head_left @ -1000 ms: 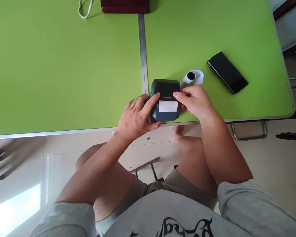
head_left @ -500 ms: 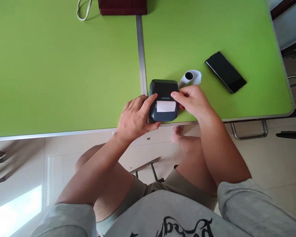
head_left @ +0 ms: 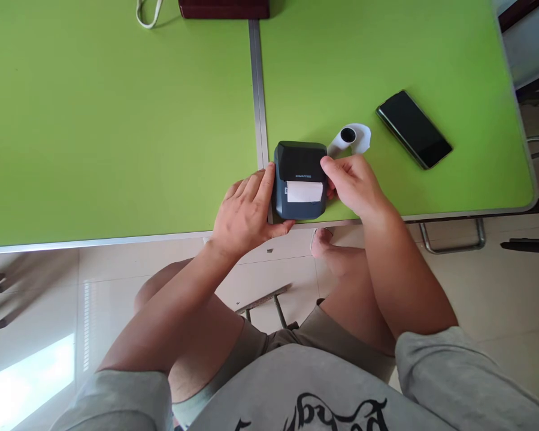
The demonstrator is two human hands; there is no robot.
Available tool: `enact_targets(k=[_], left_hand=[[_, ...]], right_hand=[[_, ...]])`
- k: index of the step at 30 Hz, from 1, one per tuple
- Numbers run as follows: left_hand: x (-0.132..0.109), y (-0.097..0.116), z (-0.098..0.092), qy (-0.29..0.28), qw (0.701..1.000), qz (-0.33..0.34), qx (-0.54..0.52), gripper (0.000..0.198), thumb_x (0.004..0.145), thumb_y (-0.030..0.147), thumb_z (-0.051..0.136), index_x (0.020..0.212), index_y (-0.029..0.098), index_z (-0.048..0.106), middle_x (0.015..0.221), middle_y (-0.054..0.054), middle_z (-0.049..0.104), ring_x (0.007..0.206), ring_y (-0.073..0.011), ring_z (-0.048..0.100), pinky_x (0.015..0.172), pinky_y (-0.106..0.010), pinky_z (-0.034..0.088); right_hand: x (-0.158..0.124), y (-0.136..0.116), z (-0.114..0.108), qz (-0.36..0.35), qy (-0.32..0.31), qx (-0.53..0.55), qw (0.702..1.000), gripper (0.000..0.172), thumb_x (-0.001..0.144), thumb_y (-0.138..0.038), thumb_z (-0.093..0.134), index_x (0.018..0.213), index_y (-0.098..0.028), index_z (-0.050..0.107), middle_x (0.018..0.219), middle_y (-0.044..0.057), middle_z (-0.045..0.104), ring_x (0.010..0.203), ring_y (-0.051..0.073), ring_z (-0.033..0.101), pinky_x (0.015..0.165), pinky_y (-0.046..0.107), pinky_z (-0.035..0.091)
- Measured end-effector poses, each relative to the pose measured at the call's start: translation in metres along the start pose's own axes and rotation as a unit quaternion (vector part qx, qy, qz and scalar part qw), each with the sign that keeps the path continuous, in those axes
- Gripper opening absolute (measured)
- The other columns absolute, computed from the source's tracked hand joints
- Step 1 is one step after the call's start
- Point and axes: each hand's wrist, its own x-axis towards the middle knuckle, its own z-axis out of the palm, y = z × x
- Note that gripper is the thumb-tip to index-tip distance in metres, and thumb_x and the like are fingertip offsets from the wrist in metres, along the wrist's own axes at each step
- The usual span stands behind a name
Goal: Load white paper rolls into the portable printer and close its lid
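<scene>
A small dark label printer [head_left: 300, 179] sits at the near edge of the green table [head_left: 117, 131], with a white strip of paper [head_left: 304, 191] showing at its slot. My left hand [head_left: 247, 212] grips its left side, thumb under the front edge. From the other side my right hand [head_left: 353, 184] holds the printer, fingers curled on its upper right corner. Just behind my right hand stands a white paper roll [head_left: 351, 137] with a dark core.
A black phone [head_left: 414, 129] lies to the right on the table. A dark red box [head_left: 224, 8] and a white cord [head_left: 147, 13] sit at the far edge. A metal seam [head_left: 257, 84] divides the table. My knees and a stool are below.
My left fingers slid off the printer's top to its left side. My right fingers moved from the top front to the upper right corner. The printer stayed put.
</scene>
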Motion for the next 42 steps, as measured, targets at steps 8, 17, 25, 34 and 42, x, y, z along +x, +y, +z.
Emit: enact_targets(k=[8,17,25,34,42], left_hand=[[0.001,-0.002,-0.001,-0.024,1.000,-0.011,0.004,0.123,0.079,0.094,0.028,0.153,-0.003,0.034,0.145,-0.029,0.052,0.133,-0.0381,0.055,0.108,-0.048,0.044],[0.004,-0.008,-0.004,-0.018,0.999,-0.022,-0.026,0.120,0.072,0.097,0.036,0.152,0.007,0.040,0.147,-0.023,0.054,0.134,-0.0360,0.055,0.108,-0.045,0.046],[0.010,-0.009,-0.008,-0.016,0.998,-0.017,-0.066,0.115,0.070,0.097,0.043,0.146,0.010,0.049,0.138,-0.021,0.061,0.125,-0.0358,0.062,0.106,-0.045,0.050],[0.007,-0.007,-0.004,-0.037,0.998,-0.017,-0.054,0.119,0.074,0.097,0.032,0.153,0.009,0.039,0.150,-0.021,0.052,0.139,-0.0355,0.051,0.113,-0.045,0.042],[0.006,-0.003,-0.004,-0.055,0.997,-0.021,-0.048,0.111,0.085,0.089,0.033,0.155,0.003,0.030,0.151,-0.026,0.048,0.142,-0.0362,0.047,0.114,-0.048,0.039]], right_hand=[[0.001,0.000,0.001,-0.008,0.000,-0.012,1.000,0.069,0.084,-0.079,0.052,0.050,-0.020,0.040,0.047,0.000,0.049,0.046,0.009,0.046,0.046,0.028,0.029],[0.001,0.001,0.000,-0.020,-0.036,-0.026,0.999,0.068,0.083,-0.080,0.053,0.055,-0.020,0.038,0.051,-0.002,0.044,0.050,0.008,0.039,0.049,0.028,0.024],[-0.001,0.003,-0.004,-0.027,-0.066,-0.023,0.997,0.063,0.078,-0.077,0.063,0.062,-0.021,0.040,0.056,-0.004,0.039,0.054,0.008,0.033,0.051,0.027,0.021],[-0.001,0.006,-0.010,-0.009,-0.067,-0.023,0.997,0.053,0.080,-0.060,0.072,0.062,-0.021,0.042,0.058,-0.003,0.042,0.055,0.008,0.037,0.051,0.027,0.024],[-0.008,-0.044,-0.012,-0.098,0.062,-0.130,0.985,0.036,0.075,-0.020,0.078,0.069,-0.022,0.042,0.061,-0.005,0.048,0.054,0.008,0.045,0.055,0.027,0.031]])
